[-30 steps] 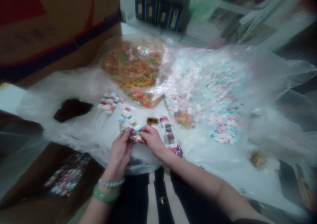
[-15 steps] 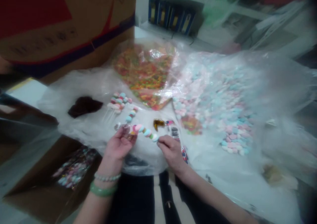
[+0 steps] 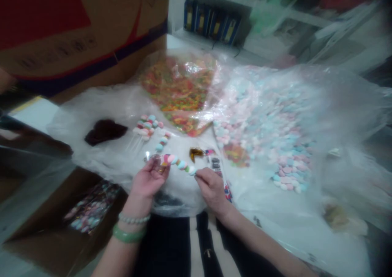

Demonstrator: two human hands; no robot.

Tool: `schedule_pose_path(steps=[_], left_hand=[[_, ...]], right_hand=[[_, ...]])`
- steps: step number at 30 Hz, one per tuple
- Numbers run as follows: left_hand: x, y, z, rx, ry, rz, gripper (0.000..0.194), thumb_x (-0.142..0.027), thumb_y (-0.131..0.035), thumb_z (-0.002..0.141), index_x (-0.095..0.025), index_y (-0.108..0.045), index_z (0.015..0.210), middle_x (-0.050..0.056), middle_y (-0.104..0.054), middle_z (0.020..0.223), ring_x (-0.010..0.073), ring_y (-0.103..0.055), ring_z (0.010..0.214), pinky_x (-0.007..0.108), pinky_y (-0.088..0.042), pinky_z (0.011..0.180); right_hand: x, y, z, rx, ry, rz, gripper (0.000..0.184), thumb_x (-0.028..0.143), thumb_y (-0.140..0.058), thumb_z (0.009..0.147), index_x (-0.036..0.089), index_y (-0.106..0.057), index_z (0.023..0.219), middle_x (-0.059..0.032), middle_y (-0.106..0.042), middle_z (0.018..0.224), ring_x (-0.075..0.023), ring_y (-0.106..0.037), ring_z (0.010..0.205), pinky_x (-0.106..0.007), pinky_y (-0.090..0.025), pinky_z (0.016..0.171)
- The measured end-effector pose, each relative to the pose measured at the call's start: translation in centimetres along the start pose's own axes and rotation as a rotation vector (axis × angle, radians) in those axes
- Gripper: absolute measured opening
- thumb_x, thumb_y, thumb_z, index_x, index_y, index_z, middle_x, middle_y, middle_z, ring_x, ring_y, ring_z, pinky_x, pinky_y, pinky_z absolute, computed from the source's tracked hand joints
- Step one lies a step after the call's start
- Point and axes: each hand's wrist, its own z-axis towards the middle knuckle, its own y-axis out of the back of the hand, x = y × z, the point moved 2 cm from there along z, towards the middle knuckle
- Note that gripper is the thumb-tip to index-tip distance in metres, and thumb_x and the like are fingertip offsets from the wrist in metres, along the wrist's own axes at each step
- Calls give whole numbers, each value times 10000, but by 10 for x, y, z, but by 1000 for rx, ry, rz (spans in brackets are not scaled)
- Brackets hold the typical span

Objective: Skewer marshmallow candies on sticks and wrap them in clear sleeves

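Note:
A row of pastel pink, blue and white candies on a stick forms a candy skewer [image 3: 179, 163], held level between my hands. My left hand [image 3: 148, 178] cups one end, where a see-through plastic wrapper [image 3: 152, 158] gathers around it. My right hand [image 3: 211, 190] pinches the far end between its fingertips. Just beyond lie a small amber packet [image 3: 196, 154] and a printed label strip [image 3: 216, 164]. A bundle of finished candy skewers [image 3: 144, 127] and a single skewer [image 3: 162, 142] rest on the white plastic sheet [image 3: 107, 162].
A bag of colourful gummies [image 3: 177, 89] and a heap of pastel candies [image 3: 269, 134] lie ahead. A dark brown cloth [image 3: 105, 131] sits to the left. A cardboard box [image 3: 76, 36] rises at the far left; an open carton [image 3: 92, 207] holds wrapped candies below it.
Over the last second my hands have spread apart, bringing the skewer into full view. The camera view has shifted slightly. Almost nothing differs over the last half second.

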Motion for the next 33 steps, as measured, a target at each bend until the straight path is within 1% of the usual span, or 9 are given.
schedule_pose_path(steps=[5, 10, 15, 18, 22, 24, 28, 31, 33], left_hand=[[2, -5, -5, 29, -59, -18, 255, -141, -429, 959, -140, -651, 835, 55, -717, 746, 188, -706, 707, 393, -593, 722], [9, -14, -17, 71, -278, 178, 221, -99, -495, 918, -112, -672, 786, 75, -716, 729, 166, -691, 683, 321, -592, 708], [14, -18, -20, 130, -322, 284, 252, -120, -481, 928, -93, -678, 774, 96, -718, 737, 178, -700, 691, 284, -583, 661], [15, -14, -18, 140, -346, 289, 241, -121, -490, 924, -96, -677, 775, 93, -720, 749, 194, -708, 714, 307, -588, 672], [16, -9, -16, 198, -373, 369, 101, -125, -618, 854, -92, -681, 782, 90, -719, 762, 197, -704, 711, 302, -585, 672], [16, -6, -17, 197, -328, 368, 109, -129, -613, 858, -92, -678, 779, 94, -716, 765, 199, -703, 717, 305, -587, 670], [17, -5, -23, 162, -205, 316, 208, -124, -508, 915, -80, -674, 798, 112, -707, 789, 203, -701, 741, 329, -598, 690], [19, -7, -30, 200, -219, 307, 176, -111, -517, 909, -93, -673, 830, 98, -698, 798, 191, -687, 746, 348, -600, 723], [21, -8, -33, 220, -237, 322, 147, -89, -537, 892, -101, -673, 839, 81, -687, 778, 172, -673, 724, 333, -598, 722]], right_hand=[[2, 6, -2, 42, 190, -392, 284, 107, -412, 907, 199, -674, 848, -68, -605, 777, -188, -498, 723, -299, -375, 663], [4, 0, -5, 93, 226, -341, 301, 86, -389, 902, 176, -671, 848, -72, -588, 765, -185, -488, 712, -292, -369, 650], [2, -8, -1, 134, -85, 24, 195, 161, -486, 858, 194, -644, 748, -28, -564, 726, -156, -523, 706, -271, -383, 659], [0, -9, 3, 200, -394, 274, 97, 218, -568, 757, 201, -626, 681, -1, -557, 669, -143, -521, 670, -258, -385, 614], [-1, -15, 1, 396, -949, 722, 99, 263, -620, 615, 203, -566, 673, 82, -419, 465, -79, -326, 414, -212, -197, 408], [0, -17, -2, 435, -1058, 843, 145, 256, -638, 573, 203, -549, 675, 96, -413, 439, -64, -289, 382, -203, -145, 388], [-1, -18, -4, 323, -849, 644, 26, 214, -603, 615, 192, -595, 623, 77, -465, 456, -72, -368, 412, -205, -263, 413], [0, -16, -5, 265, -614, 430, 168, 174, -608, 659, 216, -725, 772, 25, -663, 680, -120, -549, 573, -254, -448, 570], [1, -14, -8, 273, -481, 341, 258, 178, -619, 704, 250, -754, 912, -4, -727, 865, -169, -634, 743, -312, -505, 723]])
